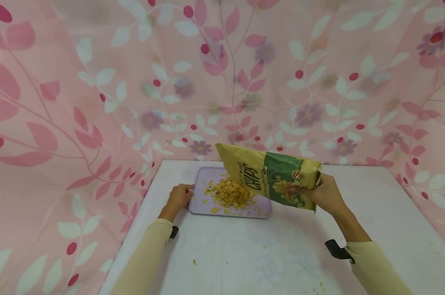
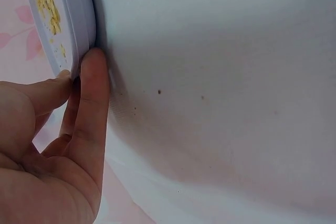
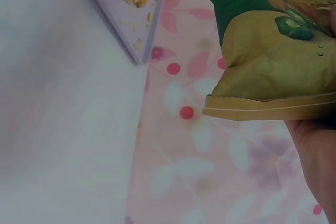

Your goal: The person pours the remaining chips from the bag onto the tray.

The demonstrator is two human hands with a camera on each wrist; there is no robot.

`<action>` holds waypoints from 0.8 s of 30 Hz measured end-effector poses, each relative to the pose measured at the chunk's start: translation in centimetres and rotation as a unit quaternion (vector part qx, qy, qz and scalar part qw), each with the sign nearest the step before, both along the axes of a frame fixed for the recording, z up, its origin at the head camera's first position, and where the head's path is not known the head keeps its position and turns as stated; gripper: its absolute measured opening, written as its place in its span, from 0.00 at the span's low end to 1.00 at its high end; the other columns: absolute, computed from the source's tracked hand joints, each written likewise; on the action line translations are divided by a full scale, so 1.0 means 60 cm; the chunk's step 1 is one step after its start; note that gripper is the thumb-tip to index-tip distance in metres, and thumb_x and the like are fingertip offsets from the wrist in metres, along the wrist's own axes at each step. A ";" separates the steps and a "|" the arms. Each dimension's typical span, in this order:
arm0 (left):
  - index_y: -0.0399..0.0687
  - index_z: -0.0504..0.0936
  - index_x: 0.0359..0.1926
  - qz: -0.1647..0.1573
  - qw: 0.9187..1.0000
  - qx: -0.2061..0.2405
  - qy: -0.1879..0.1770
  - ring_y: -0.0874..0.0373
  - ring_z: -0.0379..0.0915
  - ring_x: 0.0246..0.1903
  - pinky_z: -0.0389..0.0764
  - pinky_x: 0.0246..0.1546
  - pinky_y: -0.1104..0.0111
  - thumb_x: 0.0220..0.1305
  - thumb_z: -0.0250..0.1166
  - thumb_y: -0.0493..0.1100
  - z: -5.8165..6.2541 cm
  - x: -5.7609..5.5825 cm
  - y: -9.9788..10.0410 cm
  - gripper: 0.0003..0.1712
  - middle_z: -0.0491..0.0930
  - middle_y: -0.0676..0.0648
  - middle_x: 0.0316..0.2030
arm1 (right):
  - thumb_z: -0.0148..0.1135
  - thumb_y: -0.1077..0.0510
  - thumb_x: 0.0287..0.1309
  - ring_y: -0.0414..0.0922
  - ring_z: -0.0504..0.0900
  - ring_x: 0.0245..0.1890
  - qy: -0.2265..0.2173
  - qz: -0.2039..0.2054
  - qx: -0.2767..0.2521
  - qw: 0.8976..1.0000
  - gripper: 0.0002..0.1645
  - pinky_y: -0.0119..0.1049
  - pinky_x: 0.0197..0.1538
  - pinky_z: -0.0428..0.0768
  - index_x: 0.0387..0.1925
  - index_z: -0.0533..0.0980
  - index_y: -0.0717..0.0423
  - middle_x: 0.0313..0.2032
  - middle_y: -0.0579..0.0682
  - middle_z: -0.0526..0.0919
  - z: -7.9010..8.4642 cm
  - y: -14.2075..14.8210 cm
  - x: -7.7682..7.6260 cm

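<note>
My right hand (image 1: pixel 323 194) grips the bottom end of a yellow and green chips bag (image 1: pixel 281 176), tilted with its top end down to the left over a tray. Crushed yellow chips (image 1: pixel 233 194) lie heaped on the lilac tray (image 1: pixel 207 210), partly hidden behind the bag. My left hand (image 1: pixel 179 196) holds the tray's left edge; in the left wrist view its thumb is on the rim and its fingers (image 2: pixel 93 93) are under the edge. The right wrist view shows the bag's sealed end (image 3: pixel 273 106) above the hand.
A white-covered table (image 1: pixel 222 254) carries the tray, with a few crumbs (image 1: pixel 194 262) scattered near its front. A pink floral curtain (image 1: pixel 222 82) hangs behind and along the sides. Dark straps (image 1: pixel 338 250) sit at both wrists.
</note>
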State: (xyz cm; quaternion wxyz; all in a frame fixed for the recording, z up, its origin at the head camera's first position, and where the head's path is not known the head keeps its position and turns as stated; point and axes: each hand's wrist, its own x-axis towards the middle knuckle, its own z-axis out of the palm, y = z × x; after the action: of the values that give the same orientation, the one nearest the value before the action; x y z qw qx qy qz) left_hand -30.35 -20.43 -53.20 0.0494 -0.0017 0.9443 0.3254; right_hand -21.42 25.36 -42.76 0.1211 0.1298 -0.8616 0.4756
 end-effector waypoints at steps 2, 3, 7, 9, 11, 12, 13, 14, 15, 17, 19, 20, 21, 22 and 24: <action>0.44 0.76 0.63 -0.002 1.000 -0.002 -0.002 0.59 0.73 0.14 0.75 0.17 0.68 0.67 0.61 0.36 0.000 0.001 0.000 0.23 0.81 0.45 0.27 | 0.78 0.56 0.46 0.30 0.80 0.40 0.006 -0.014 -0.010 1.000 0.31 0.28 0.39 0.80 0.52 0.76 0.58 0.43 0.54 0.84 0.002 0.003 0.000; 0.43 0.76 0.63 -0.004 1.000 -0.001 -0.003 0.59 0.73 0.14 0.75 0.17 0.68 0.67 0.61 0.36 0.000 0.002 -0.001 0.23 0.81 0.45 0.28 | 0.79 0.57 0.45 0.30 0.80 0.41 0.011 -0.020 -0.021 1.000 0.32 0.27 0.39 0.79 0.52 0.75 0.58 0.43 0.53 0.83 0.002 0.004 -0.001; 0.43 0.77 0.62 -0.004 1.000 -0.004 0.010 0.59 0.73 0.14 0.75 0.18 0.68 0.67 0.62 0.36 0.001 0.002 -0.001 0.23 0.83 0.44 0.33 | 0.79 0.60 0.44 0.31 0.80 0.41 0.031 -0.023 -0.032 0.999 0.32 0.26 0.39 0.79 0.52 0.75 0.60 0.43 0.53 0.83 0.001 0.004 -0.005; 0.43 0.77 0.62 -0.004 1.000 -0.007 0.018 0.59 0.73 0.14 0.74 0.18 0.68 0.67 0.62 0.36 0.002 0.001 -0.001 0.22 0.83 0.44 0.32 | 0.79 0.59 0.45 0.29 0.80 0.40 0.032 -0.020 -0.015 0.999 0.30 0.26 0.39 0.79 0.51 0.77 0.59 0.41 0.54 0.85 -0.004 0.003 -0.010; 0.43 0.77 0.61 -0.005 1.000 -0.010 0.023 0.59 0.72 0.14 0.73 0.18 0.68 0.66 0.62 0.36 0.002 0.000 -0.001 0.22 0.83 0.44 0.30 | 0.79 0.55 0.45 0.28 0.81 0.38 0.026 -0.018 0.008 0.999 0.28 0.26 0.38 0.79 0.49 0.79 0.58 0.39 0.55 0.86 -0.009 0.002 -0.013; 0.43 0.78 0.61 -0.005 1.000 -0.010 0.023 0.60 0.72 0.14 0.74 0.18 0.68 0.66 0.62 0.36 0.002 0.000 -0.002 0.22 0.83 0.45 0.30 | 0.79 0.55 0.45 0.29 0.81 0.38 0.024 -0.018 0.010 0.999 0.28 0.27 0.39 0.80 0.49 0.80 0.58 0.40 0.55 0.86 -0.011 0.002 -0.014; 0.43 0.78 0.61 -0.005 1.000 -0.012 0.021 0.60 0.72 0.14 0.74 0.18 0.68 0.66 0.62 0.36 0.002 0.000 -0.002 0.22 0.83 0.45 0.30 | 0.79 0.55 0.45 0.29 0.81 0.38 0.020 -0.019 0.006 1.000 0.28 0.27 0.39 0.80 0.49 0.79 0.58 0.40 0.55 0.86 -0.012 0.002 -0.014; 0.43 0.77 0.62 -0.005 1.000 -0.011 0.019 0.60 0.72 0.14 0.74 0.18 0.68 0.66 0.62 0.36 0.002 0.000 -0.002 0.22 0.83 0.44 0.30 | 0.79 0.55 0.45 0.29 0.81 0.38 0.016 -0.019 -0.003 1.000 0.28 0.28 0.39 0.80 0.49 0.79 0.58 0.40 0.54 0.86 -0.012 0.002 -0.013; 0.44 0.77 0.62 -0.005 1.000 -0.010 0.016 0.60 0.73 0.14 0.74 0.18 0.68 0.67 0.62 0.36 0.002 0.000 -0.002 0.22 0.83 0.44 0.30 | 0.79 0.55 0.45 0.29 0.81 0.38 0.013 -0.023 -0.014 1.000 0.28 0.27 0.38 0.80 0.49 0.79 0.58 0.40 0.52 0.86 -0.011 0.002 -0.011; 0.44 0.77 0.62 -0.003 1.000 -0.005 0.011 0.59 0.73 0.13 0.75 0.17 0.68 0.66 0.62 0.36 0.003 0.000 -0.001 0.22 0.83 0.45 0.31 | 0.78 0.59 0.46 0.30 0.81 0.40 0.020 -0.029 -0.043 0.998 0.29 0.27 0.38 0.80 0.51 0.77 0.57 0.41 0.48 0.84 -0.005 0.002 -0.009; 0.44 0.77 0.62 -0.003 1.000 -0.006 0.007 0.59 0.73 0.13 0.74 0.17 0.68 0.66 0.63 0.36 0.003 0.001 -0.001 0.23 0.82 0.45 0.29 | 0.78 0.62 0.45 0.31 0.80 0.41 0.029 -0.031 -0.072 0.996 0.31 0.27 0.39 0.80 0.53 0.75 0.58 0.42 0.47 0.83 0.000 0.002 -0.008; 0.44 0.77 0.62 -0.003 1.000 -0.007 0.008 0.60 0.73 0.13 0.74 0.17 0.68 0.66 0.63 0.37 0.003 0.001 -0.001 0.23 0.82 0.46 0.27 | 0.78 0.63 0.45 0.31 0.81 0.40 0.035 -0.030 -0.071 0.996 0.30 0.26 0.38 0.80 0.52 0.76 0.59 0.41 0.47 0.83 0.001 0.002 -0.008; 0.44 0.77 0.62 -0.003 1.000 -0.007 0.007 0.59 0.73 0.13 0.74 0.17 0.68 0.66 0.63 0.37 0.004 0.001 -0.001 0.23 0.81 0.46 0.26 | 0.78 0.63 0.45 0.31 0.81 0.40 0.040 -0.029 -0.062 0.997 0.30 0.26 0.38 0.80 0.52 0.76 0.59 0.41 0.47 0.84 0.001 0.002 -0.009; 0.44 0.77 0.62 -0.003 1.000 -0.006 0.007 0.59 0.73 0.13 0.74 0.17 0.68 0.66 0.63 0.36 0.004 0.002 -0.001 0.23 0.81 0.47 0.25 | 0.78 0.62 0.45 0.30 0.81 0.40 0.043 -0.022 -0.050 0.998 0.30 0.26 0.39 0.80 0.51 0.77 0.59 0.41 0.48 0.84 0.000 0.001 -0.012; 0.44 0.77 0.62 -0.003 1.000 -0.007 0.005 0.59 0.73 0.13 0.74 0.17 0.68 0.67 0.62 0.36 0.005 0.002 -0.002 0.23 0.79 0.47 0.23 | 0.78 0.60 0.46 0.29 0.81 0.39 0.037 -0.011 -0.022 0.999 0.27 0.26 0.39 0.80 0.50 0.79 0.60 0.41 0.52 0.85 -0.004 0.001 -0.016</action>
State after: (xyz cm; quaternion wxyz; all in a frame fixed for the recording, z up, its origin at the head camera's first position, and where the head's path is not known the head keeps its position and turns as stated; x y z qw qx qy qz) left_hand -30.24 -20.52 -52.89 0.0460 0.0024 0.9468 0.3186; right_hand -22.38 25.41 -43.00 0.1608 0.1350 -0.8474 0.4877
